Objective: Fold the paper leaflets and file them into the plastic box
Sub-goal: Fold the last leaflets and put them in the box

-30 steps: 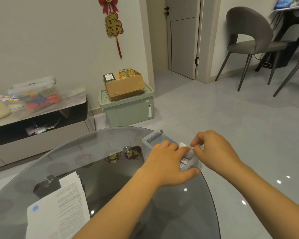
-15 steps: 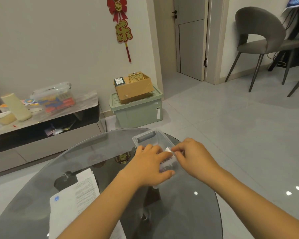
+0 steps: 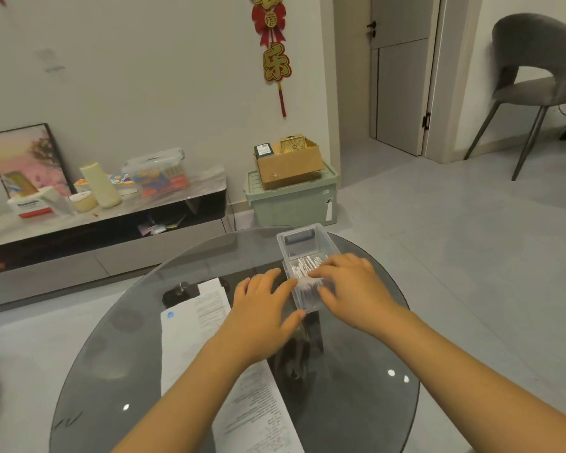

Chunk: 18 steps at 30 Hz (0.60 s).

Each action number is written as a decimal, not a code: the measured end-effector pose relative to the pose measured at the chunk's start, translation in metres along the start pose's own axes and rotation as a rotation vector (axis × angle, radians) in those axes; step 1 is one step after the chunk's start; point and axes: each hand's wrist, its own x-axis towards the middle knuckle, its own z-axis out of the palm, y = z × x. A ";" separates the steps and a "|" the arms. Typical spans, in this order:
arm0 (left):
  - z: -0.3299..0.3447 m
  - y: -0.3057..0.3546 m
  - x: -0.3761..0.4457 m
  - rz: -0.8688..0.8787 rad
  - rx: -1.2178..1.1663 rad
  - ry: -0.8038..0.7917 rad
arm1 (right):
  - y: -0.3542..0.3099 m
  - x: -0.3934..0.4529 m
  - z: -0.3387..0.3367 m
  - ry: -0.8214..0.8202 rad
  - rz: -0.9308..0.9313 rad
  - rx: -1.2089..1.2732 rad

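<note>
Our fingers lie in two different ways here. The right hand [image 3: 350, 286] has its fingers [image 3: 324, 271] loosely curved and resting on the top edges of the folded leaflets [image 3: 303, 268] that stand packed in the plastic box [image 3: 299, 237]; we cannot tell whether they pinch one or only press the row down. The left hand [image 3: 258, 308] lies nearly flat with fingers spread, its fingertips [image 3: 290, 284] touching the left wall of the box and its thumb reaching toward the near corner, steadying it and holding nothing.

The clear box sits on the far right part of the round glass table [image 3: 138, 338]. The folded leaflets fill its near half as a row of thin white edges; the far half of the box looks bare.

We judge the task to be partly done: a good number of leaflets are already folded and filed. At least two unfolded leaflets [image 3: 190, 325] lie flat on the table to the left of the box, running under our left forearm toward the near edge, apart from both sets of fingers. These remain to be folded and filed.
</note>
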 end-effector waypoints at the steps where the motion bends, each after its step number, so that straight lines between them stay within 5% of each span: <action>1: 0.002 -0.002 -0.010 -0.023 -0.022 0.000 | -0.005 -0.002 0.002 0.001 -0.030 0.025; 18: 0.034 -0.033 -0.127 -0.067 -0.197 -0.192 | -0.047 -0.058 0.040 -0.453 -0.387 0.038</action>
